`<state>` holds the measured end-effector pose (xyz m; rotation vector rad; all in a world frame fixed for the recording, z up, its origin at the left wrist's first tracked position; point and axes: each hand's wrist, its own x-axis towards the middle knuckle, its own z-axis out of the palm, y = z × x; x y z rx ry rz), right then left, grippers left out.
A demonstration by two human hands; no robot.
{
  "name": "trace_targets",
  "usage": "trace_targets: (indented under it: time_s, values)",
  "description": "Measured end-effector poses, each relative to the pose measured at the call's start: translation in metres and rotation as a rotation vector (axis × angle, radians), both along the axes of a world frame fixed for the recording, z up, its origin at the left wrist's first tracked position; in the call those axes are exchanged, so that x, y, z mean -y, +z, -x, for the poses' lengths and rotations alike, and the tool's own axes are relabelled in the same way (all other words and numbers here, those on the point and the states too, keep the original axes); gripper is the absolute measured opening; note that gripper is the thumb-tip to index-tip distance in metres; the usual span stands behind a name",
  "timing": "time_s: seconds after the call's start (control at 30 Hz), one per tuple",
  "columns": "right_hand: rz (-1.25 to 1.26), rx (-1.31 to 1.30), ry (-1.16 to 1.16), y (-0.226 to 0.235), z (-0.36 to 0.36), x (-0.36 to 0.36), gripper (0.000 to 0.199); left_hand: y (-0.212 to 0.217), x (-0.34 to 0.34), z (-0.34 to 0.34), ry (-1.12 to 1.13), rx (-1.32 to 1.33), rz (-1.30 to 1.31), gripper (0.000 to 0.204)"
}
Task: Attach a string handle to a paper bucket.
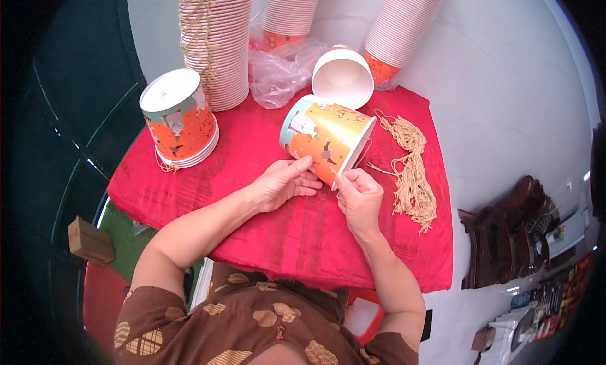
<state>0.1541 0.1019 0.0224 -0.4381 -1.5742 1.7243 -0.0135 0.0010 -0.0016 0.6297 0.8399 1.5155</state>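
head: left hand steadies tilted bucket mid-cloth, fingers curled on its side; right hand pinches its rim, likely a cord; done stack far left, looks few; cords right, rolls far, many left

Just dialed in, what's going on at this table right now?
A person seated at a table with a red cloth holds an orange paper bucket lying on its side. The left hand steadies its wall, while the right hand pinches at its rim, seemingly working a thin string there. A bundle of tan strings lies to the right. A short stack of upturned orange buckets stands at left, one white-lined bucket lies behind, and tall nested stacks stand at the back.
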Motion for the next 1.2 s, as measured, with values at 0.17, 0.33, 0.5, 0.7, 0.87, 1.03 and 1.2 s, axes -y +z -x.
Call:
trace_targets:
  time_s: [0.17, 0.33, 0.5, 0.7, 0.87, 1.03, 1.2]
  values:
    - [0.097, -0.054, 0.151, 0.006, -0.003, 0.014, 0.009, 0.001, -0.005, -0.006, 0.246, 0.009, -0.23, 0.066]
    - [0.083, -0.036, 0.221, 0.004, 0.001, 0.02, 0.009, 0.006, -0.006, -0.004, 0.413, -0.027, -0.373, 0.077]
    - [-0.092, 0.005, 0.079, -0.006, 0.009, 0.02, 0.011, 0.007, -0.004, 0.003, 0.583, -0.175, -0.358, 0.083]
    - [0.009, 0.136, 0.03, -0.015, 0.009, 0.015, 0.011, 0.013, 0.001, -0.003, 0.84, -0.527, -0.36, 0.096]
    - [0.199, 0.137, 0.079, -0.009, 0.01, 0.017, 0.015, 0.008, 0.004, -0.003, 0.944, -0.823, -0.262, 0.106]
    - [0.271, 0.189, 0.124, -0.005, 0.009, 0.017, 0.02, 0.014, 0.002, 0.001, 0.949, -0.809, -0.323, 0.102]
    - [-0.196, 0.116, -0.007, -0.008, 0.01, 0.007, 0.023, 0.011, 0.003, 0.024, 0.832, -0.378, -0.31, 0.073]
